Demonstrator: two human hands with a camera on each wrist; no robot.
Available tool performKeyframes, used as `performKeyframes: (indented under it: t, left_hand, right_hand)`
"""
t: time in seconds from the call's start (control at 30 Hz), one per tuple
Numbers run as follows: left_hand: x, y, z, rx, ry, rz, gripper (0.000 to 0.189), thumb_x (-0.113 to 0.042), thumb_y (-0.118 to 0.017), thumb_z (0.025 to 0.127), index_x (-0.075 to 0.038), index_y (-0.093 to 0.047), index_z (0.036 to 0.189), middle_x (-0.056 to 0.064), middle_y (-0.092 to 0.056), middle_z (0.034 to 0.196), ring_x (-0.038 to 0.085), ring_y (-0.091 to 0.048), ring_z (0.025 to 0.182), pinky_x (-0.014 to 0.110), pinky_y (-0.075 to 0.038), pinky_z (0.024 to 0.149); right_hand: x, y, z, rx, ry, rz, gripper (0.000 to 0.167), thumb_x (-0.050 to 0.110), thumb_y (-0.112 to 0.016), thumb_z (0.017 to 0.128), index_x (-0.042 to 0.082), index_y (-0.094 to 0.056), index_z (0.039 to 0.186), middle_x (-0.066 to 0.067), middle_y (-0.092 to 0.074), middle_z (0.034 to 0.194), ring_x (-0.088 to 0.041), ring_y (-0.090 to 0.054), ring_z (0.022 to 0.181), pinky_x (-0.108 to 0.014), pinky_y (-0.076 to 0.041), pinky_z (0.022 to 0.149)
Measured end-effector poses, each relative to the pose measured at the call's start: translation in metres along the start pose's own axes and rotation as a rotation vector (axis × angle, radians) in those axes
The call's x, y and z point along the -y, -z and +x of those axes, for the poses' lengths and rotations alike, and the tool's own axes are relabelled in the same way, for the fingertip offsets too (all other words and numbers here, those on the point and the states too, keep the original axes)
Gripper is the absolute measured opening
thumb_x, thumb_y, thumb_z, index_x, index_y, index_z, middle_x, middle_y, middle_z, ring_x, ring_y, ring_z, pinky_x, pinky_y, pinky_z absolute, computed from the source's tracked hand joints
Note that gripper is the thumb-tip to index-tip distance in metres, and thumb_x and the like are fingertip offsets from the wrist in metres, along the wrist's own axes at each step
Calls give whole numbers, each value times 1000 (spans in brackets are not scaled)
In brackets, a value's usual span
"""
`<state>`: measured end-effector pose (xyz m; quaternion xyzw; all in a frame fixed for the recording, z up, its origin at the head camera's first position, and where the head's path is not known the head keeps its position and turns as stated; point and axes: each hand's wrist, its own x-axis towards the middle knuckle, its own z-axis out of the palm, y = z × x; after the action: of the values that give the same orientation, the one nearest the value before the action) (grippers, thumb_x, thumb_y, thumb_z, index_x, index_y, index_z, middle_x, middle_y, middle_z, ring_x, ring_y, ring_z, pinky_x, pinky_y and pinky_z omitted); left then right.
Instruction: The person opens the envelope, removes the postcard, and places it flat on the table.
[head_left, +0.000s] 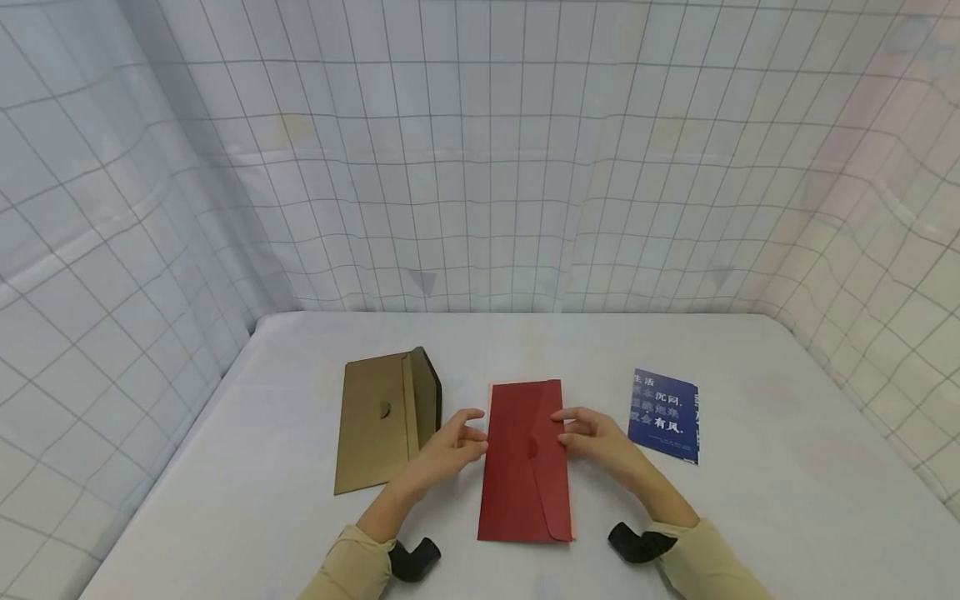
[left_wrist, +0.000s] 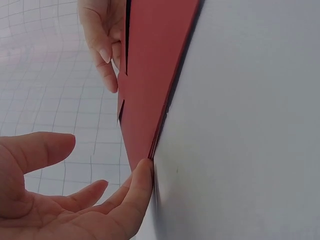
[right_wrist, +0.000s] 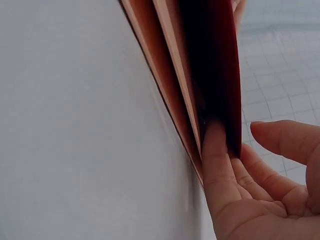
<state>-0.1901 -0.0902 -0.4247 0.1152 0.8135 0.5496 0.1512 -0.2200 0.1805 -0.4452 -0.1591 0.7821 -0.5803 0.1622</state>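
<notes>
A red envelope [head_left: 517, 467] lies in the middle of the white table, its long flap [head_left: 551, 492] along the right side. Fingertips of my left hand [head_left: 450, 450] touch its left edge, and the thumb stays apart in the left wrist view. On the opposite side my right hand [head_left: 600, 442] is at the flap's edge. The right wrist view shows one of its fingers [right_wrist: 220, 160] reaching beneath the lifted dark red flap [right_wrist: 212, 65], beside the envelope's peach-coloured inner layers [right_wrist: 172, 55]. The right thumb stands away from the paper.
A gold envelope [head_left: 367, 425] with its flap raised lies to the left. To the right lies a blue card [head_left: 663, 417] with white Chinese characters. Black wrist devices [head_left: 415, 560] sit at both sleeves. A white gridded curtain [head_left: 510, 167] surrounds the table [head_left: 780, 467].
</notes>
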Motion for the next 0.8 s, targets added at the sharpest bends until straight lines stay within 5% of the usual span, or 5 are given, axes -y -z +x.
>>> performKeyframes:
  t: [0.53, 0.8]
  left_hand:
    - [-2, -3, 1, -39, -18, 6, 49, -14, -53, 92, -1, -37, 136, 18, -57, 116, 23, -58, 103, 35, -48, 83]
    - [-3, -7, 3, -28, -43, -101, 51, -14, -58, 91, -7, -37, 138, 22, -56, 119, 22, -61, 103, 31, -51, 82]
  right_hand:
    - [4, -9, 1, 4, 50, 91, 41, 7, -56, 91, -3, -46, 129, -13, -64, 105, -2, -60, 85, -19, -51, 77]
    - [12, -11, -2, 18, 80, 99, 41, 11, -57, 91, -1, -47, 129, -11, -64, 108, -2, -60, 87, -20, -51, 79]
